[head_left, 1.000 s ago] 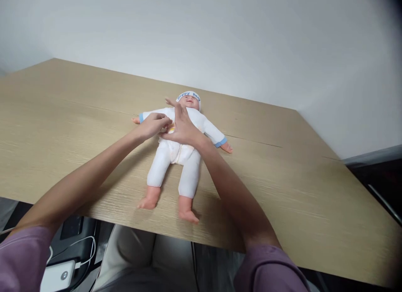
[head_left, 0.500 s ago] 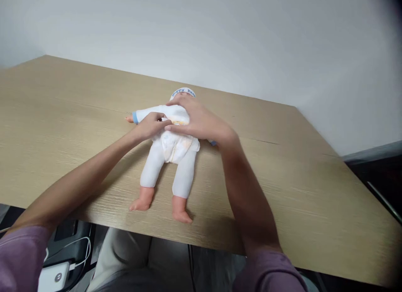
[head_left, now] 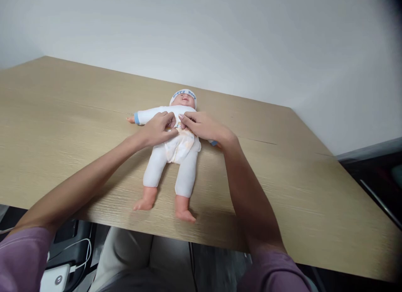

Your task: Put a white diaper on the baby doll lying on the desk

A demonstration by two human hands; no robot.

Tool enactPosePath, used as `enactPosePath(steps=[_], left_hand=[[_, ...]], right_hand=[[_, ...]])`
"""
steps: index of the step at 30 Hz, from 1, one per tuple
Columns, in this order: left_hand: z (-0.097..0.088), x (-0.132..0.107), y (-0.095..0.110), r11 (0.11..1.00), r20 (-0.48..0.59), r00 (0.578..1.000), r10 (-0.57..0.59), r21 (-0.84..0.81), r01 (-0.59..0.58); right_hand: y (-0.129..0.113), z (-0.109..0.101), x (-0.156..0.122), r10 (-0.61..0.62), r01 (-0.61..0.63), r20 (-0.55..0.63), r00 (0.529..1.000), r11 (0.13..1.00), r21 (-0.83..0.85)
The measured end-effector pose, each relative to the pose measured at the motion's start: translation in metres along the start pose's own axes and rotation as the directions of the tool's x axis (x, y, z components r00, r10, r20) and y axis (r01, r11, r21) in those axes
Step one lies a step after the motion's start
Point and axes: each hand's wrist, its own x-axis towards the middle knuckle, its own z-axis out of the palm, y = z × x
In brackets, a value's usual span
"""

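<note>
A baby doll [head_left: 180,148] in a white suit and lettered cap [head_left: 183,93] lies on its back near the middle of a pale wooden table [head_left: 298,191], head towards the far wall [head_left: 220,36], bare feet towards the near edge. 2 hands meet on its chest. The left hand [head_left: 157,130] has its fingers curled and pinching the white cloth just above the diaper [head_left: 184,146]. The right hand [head_left: 204,126] lies across the doll's right side, fingers together and touching the same cloth; whether they nip it cannot be told. Purple sleeves [head_left: 21,258] show at the near edge. Below the table on the left lies a white power bank [head_left: 58,280] with a cable.
</note>
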Motion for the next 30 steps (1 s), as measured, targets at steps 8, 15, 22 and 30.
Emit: enactPosePath(steps=[8, 15, 22, 30], left_hand=[[-0.008, 0.001, -0.013, 0.982, 0.109, 0.993, -0.038, -0.180, 0.057], [0.014, -0.002, -0.016, 0.919, -0.083, 0.973, -0.216, -0.353, 0.174], [0.008, -0.037, 0.030, 0.940, -0.510, 0.824, -0.246, -0.332, 0.076], [0.005, -0.116, 0.066, 0.995, -0.001, 0.998, -0.056, 0.081, 0.056]], right_hand=[[0.005, 0.016, 0.005, -0.019, 0.025, -0.081, 0.997, 0.997, 0.072], [0.018, 0.024, 0.011, -0.057, 0.096, -0.172, 0.984, 0.968, 0.230], [-0.025, 0.065, -0.062, -0.142, 0.211, -0.605, 0.783, 0.976, 0.044], [-0.025, 0.116, -0.158, -0.248, 0.252, -0.228, 0.941, 0.968, -0.014]])
